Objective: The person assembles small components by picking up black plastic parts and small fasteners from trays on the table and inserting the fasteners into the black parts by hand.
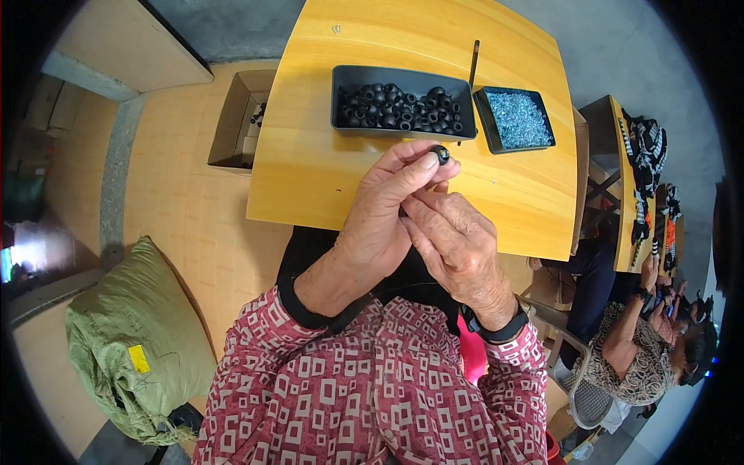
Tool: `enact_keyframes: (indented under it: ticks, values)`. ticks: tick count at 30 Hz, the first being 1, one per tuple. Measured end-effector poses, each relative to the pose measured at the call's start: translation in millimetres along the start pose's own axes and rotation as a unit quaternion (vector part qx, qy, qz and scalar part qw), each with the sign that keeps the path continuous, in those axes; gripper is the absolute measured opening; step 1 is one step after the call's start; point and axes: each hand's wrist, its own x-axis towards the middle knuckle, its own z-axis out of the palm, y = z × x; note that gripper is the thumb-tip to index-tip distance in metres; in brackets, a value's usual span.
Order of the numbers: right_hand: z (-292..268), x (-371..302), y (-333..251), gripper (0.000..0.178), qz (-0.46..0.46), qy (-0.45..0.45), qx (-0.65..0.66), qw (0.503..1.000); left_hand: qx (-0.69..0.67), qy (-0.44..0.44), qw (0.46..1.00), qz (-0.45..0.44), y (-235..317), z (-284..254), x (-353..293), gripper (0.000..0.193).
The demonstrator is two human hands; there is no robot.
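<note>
Small, rounded black piece (442, 154)

Table (298, 174): yellow, wood-grained top. Directly on it: one oblong dark bin (403, 133), long side toward the near edge; one smaller black tray (487, 118), near its right end; one thin dark strip (474, 62), upper part between them; one small pale bit (336, 29), far left.

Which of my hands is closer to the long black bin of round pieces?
Left. Your left hand, pinching a black round piece, is just in front of the near edge of the bin; your right hand is farther back, toward your body.
</note>
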Motion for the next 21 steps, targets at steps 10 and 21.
enact_keyframes:
  ticks: [10, 21]
  values:
    - [-10, -17, 4, 0.020, 0.155, 0.034, 0.231, 0.960, 0.020, -0.007, 0.999, -0.034, -6, 6, -5, 0.019]
    - [-27, 5, 39, 0.020, 0.259, 0.102, 0.369, 0.887, 0.031, 0.035, 0.997, -0.068, 10, -4, -14, 0.016]
